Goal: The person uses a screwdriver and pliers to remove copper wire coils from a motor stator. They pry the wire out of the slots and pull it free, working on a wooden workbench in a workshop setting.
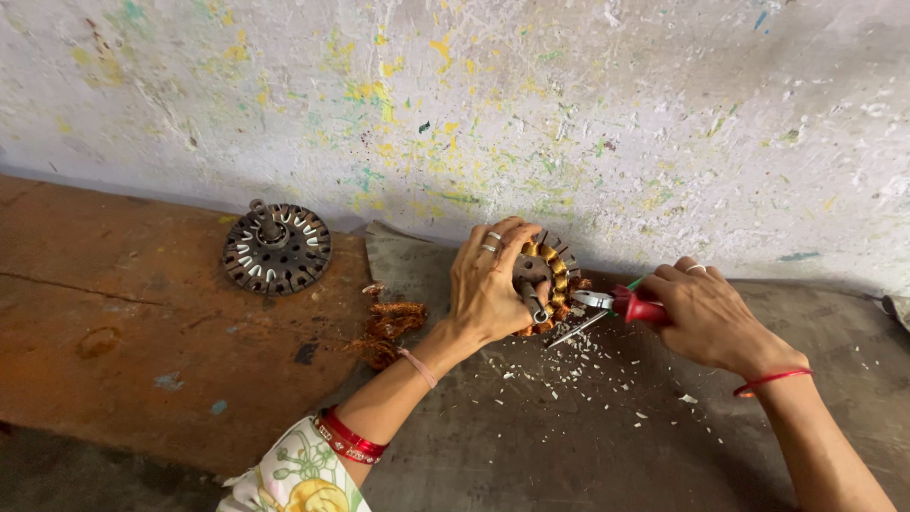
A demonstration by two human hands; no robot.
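My left hand [490,282] grips a round motor stator [553,270] with copper windings, tilted up on its edge against the wall. My right hand [706,318] is closed on red-handled pliers [626,304], whose metal jaws touch the stator's right side. A metal shaft sticks out of the stator's centre near my left thumb. My left fingers cover most of the stator's left half.
A second, bare stator [277,248] lies flat on the rusty brown surface at the left. A clump of pulled copper wire [389,327] sits beside my left wrist. White scraps [569,365] litter the grey sheet. A paint-flecked wall [455,104] stands close behind.
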